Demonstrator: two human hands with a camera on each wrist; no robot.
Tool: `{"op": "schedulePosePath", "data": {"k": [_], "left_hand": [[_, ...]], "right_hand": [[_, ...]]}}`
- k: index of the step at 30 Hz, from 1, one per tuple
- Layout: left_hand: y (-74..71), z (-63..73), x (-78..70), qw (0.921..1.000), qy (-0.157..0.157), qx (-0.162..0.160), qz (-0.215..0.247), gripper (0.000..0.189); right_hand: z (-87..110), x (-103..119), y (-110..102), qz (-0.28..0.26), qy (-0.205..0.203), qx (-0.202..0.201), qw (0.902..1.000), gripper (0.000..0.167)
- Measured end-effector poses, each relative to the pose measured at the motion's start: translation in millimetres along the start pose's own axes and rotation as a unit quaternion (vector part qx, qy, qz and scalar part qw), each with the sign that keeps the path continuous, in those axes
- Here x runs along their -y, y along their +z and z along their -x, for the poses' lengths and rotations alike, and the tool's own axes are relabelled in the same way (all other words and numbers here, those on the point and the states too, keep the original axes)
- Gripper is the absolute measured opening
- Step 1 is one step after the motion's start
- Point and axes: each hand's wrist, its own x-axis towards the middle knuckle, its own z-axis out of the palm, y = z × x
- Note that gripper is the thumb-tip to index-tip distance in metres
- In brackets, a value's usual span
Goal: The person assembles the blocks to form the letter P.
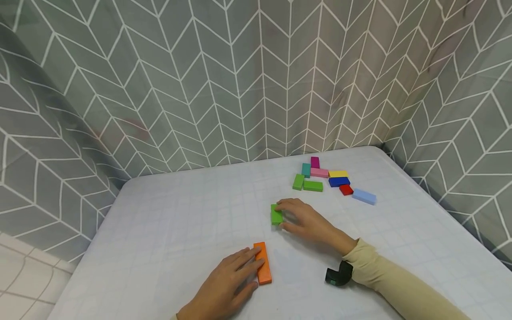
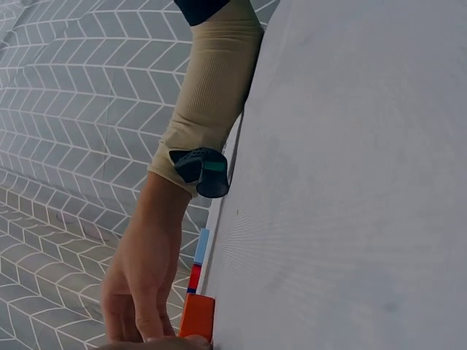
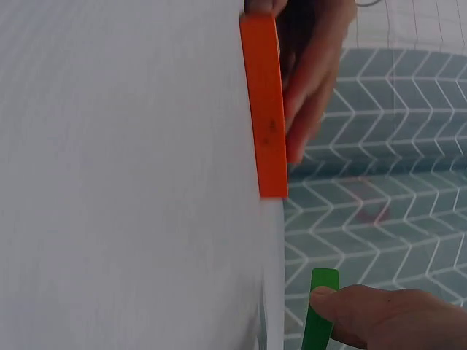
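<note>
On the white table in the head view, my left hand [image 1: 229, 281] rests its fingertips on a long orange block [image 1: 263, 269]. Its fingers lie fairly straight, and the thumb is beside the block's near end. Further ahead and to the right, my right hand [image 1: 306, 222] pinches a green block [image 1: 276, 215] between thumb and fingers at its ends. In the right wrist view the right thumb [image 3: 357, 310] lies against that green block [image 3: 319, 321], while the orange block [image 3: 266, 109] partly hides the left hand's fingers [image 3: 314, 87].
Several small blocks lie together at the back right: two green blocks [image 1: 313, 186], a teal block [image 1: 306, 170], a magenta block [image 1: 315, 162], a pink block [image 1: 319, 173], a yellow block [image 1: 338, 174], a dark blue block [image 1: 339, 182], a red block [image 1: 346, 190] and a light blue block [image 1: 364, 196].
</note>
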Motion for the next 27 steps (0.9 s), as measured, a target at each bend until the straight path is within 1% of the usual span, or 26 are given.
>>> {"op": "schedulePosePath", "data": {"k": [6,12,18,27], "left_hand": [[0.5,-0.3,0.0,0.9997,0.012,-0.021,-0.001,0.044],[1.2,-0.5,-0.2,0.9991,0.027,-0.033,-0.002,0.045],[1.1,-0.3,-0.1,0.9993,0.026,-0.029,-0.001,0.046],[0.5,-0.3,0.5,0.9992,0.031,-0.023,-0.01,0.048]], "right_hand": [[-8.3,16,13,-0.021,-0.014,0.024,0.9994,0.04],[-14.3,21,24,-0.039,-0.022,0.038,0.9983,0.039],[-18.6,22,31,-0.053,-0.025,0.058,0.9966,0.037],[-15.2,24,34,-0.04,-0.014,0.074,0.9964,0.034]]}}
